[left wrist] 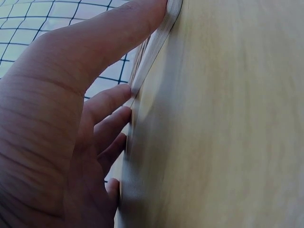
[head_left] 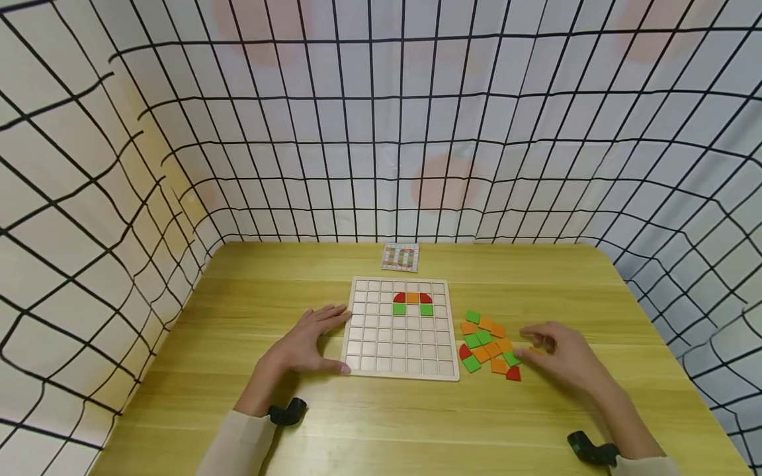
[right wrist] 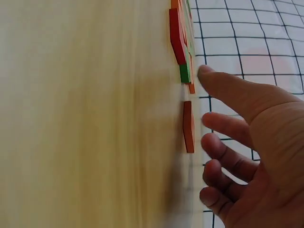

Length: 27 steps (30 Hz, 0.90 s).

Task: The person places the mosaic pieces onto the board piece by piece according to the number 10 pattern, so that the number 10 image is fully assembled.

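A pale wooden grid board [head_left: 375,370] lies on the table. Two red quarter-round tiles, an orange square tile [head_left: 413,298] and two green square tiles form an arch in its upper part. My left hand [head_left: 306,342], fingers extended, touches the board's left edge with its thumb and fingertips. To the right of the board is a loose spread of green, orange and red tiles [head_left: 483,339]. My right hand [head_left: 562,357] hovers at this spread's right side, its fingers loosely bent with nothing held. Below those fingers lies a separate orange tile [right wrist: 188,126], partly hidden in the head view.
A small printed pattern card [head_left: 401,257] lies behind the board. The wooden table [head_left: 381,423] is bounded at the back and sides by a white curtain [head_left: 286,158] with a black grid pattern.
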Each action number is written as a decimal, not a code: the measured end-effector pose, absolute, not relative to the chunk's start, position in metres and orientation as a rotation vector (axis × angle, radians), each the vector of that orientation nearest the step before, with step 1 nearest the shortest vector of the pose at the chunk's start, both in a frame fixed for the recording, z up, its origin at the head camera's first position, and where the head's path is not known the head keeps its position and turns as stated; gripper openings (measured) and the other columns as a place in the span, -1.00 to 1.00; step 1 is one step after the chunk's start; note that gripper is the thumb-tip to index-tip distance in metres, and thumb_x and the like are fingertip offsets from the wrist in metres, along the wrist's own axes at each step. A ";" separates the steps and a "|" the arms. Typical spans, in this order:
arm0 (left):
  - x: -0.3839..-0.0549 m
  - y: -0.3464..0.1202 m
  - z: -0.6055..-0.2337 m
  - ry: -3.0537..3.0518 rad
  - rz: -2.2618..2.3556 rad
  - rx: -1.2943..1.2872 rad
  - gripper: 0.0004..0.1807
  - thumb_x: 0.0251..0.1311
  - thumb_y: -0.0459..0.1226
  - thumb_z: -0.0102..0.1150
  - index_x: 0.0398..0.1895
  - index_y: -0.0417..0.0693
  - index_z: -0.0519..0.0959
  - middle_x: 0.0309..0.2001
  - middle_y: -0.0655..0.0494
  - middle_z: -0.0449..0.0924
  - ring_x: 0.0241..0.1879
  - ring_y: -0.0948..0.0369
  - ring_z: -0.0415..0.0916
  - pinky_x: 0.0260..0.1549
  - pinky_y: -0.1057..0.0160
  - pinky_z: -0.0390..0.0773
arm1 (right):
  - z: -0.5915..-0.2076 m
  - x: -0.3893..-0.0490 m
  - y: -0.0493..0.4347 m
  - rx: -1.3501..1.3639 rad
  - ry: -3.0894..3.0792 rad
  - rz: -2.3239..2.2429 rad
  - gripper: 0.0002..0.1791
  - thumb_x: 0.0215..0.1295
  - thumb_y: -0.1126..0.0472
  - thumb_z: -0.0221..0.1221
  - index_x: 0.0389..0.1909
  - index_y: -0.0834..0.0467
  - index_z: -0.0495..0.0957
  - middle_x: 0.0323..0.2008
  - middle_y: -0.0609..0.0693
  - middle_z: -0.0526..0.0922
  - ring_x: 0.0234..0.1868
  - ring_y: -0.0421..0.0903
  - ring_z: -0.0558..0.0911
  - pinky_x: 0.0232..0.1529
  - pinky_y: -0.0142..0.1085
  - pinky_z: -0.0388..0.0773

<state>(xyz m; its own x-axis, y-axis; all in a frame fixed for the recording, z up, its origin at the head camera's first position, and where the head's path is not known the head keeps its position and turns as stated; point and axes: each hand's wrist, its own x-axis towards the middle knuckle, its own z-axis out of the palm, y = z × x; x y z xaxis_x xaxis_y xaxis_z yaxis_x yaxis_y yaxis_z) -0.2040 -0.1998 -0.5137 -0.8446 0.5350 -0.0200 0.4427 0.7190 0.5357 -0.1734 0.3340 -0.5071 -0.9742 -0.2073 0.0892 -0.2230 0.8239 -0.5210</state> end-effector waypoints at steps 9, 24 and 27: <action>-0.206 -0.200 -0.515 2.748 0.783 0.778 0.24 -0.15 0.36 0.50 0.63 0.18 0.19 0.66 0.13 0.05 0.66 -0.01 -0.07 0.61 -0.26 -0.23 | -0.509 -0.165 0.345 0.297 -2.995 0.848 -0.40 0.12 -0.28 0.46 0.05 0.03 0.73 -0.31 -0.08 0.57 -0.33 -0.18 0.36 -0.38 -0.37 0.27; -0.204 -0.199 -0.513 2.744 0.791 0.788 0.24 -0.14 0.33 0.52 0.63 0.16 0.20 0.65 0.11 0.07 0.65 -0.03 -0.05 0.60 -0.28 -0.21 | -0.512 -0.159 0.360 0.353 -2.973 0.871 -0.66 0.24 -0.10 0.44 -0.05 -0.02 0.78 -0.28 -0.14 0.66 -0.39 -0.29 0.41 -0.41 -0.39 0.38; -0.204 -0.199 -0.512 2.744 0.793 0.795 0.24 -0.14 0.33 0.52 0.63 0.16 0.20 0.65 0.10 0.07 0.65 -0.04 -0.05 0.60 -0.29 -0.21 | -0.512 -0.160 0.361 0.372 -2.972 0.867 -0.68 0.26 -0.08 0.43 -0.06 -0.02 0.78 -0.25 -0.14 0.70 -0.40 -0.32 0.44 -0.41 -0.40 0.43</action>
